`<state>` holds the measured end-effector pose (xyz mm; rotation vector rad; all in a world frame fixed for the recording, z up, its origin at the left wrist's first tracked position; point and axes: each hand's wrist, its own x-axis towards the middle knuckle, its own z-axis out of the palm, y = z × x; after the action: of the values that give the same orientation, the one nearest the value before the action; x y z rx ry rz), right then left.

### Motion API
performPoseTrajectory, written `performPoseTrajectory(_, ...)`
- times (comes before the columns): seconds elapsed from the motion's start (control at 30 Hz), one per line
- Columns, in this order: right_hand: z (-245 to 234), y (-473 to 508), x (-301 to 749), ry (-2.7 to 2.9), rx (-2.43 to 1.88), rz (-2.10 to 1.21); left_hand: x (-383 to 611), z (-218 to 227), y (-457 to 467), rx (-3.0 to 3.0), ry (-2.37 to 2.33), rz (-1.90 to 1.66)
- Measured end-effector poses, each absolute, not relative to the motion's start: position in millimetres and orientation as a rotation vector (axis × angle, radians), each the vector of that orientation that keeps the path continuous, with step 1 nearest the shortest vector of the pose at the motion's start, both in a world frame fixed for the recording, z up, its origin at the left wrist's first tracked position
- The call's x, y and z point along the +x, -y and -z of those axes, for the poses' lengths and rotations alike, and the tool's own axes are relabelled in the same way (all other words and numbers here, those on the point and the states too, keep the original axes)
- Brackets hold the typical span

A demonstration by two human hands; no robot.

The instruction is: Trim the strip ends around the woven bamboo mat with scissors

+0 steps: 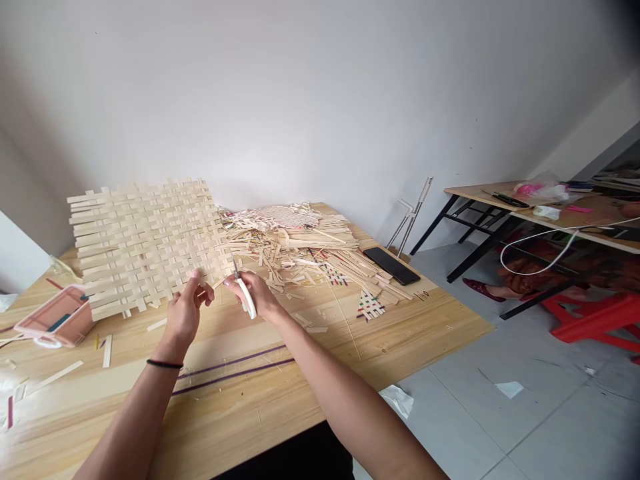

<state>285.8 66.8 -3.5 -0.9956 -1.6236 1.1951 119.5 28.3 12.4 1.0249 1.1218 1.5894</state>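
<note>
A woven mat of pale flat strips (145,247) is held up at the left, tilted, with loose strip ends along its edges. My left hand (186,307) grips its lower edge, thumb on the front face. My right hand (255,293) is closed round white-handled scissors (247,297), whose blades point up beside the mat's right edge. Whether the blades touch a strip I cannot tell. Behind my hands lies a heap of pale strips and offcuts (280,250).
A pink basket (65,323) stands at the left. A black phone (391,265) and a small coloured woven piece (371,305) lie at the right. Two purple strips (235,375) cross the wooden table (430,333). Another table (480,195), a red stool (585,320) and a person's foot (485,289) are farther right.
</note>
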Motion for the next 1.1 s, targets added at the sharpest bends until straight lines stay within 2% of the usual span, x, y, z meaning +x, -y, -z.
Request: performPoseTrajectory(1.1, 1.2, -64.5, 287.0, 1.638, -0.95, -1.217, 116.1, -7.5, -31.8, 1.022, -1.108, -1.594)
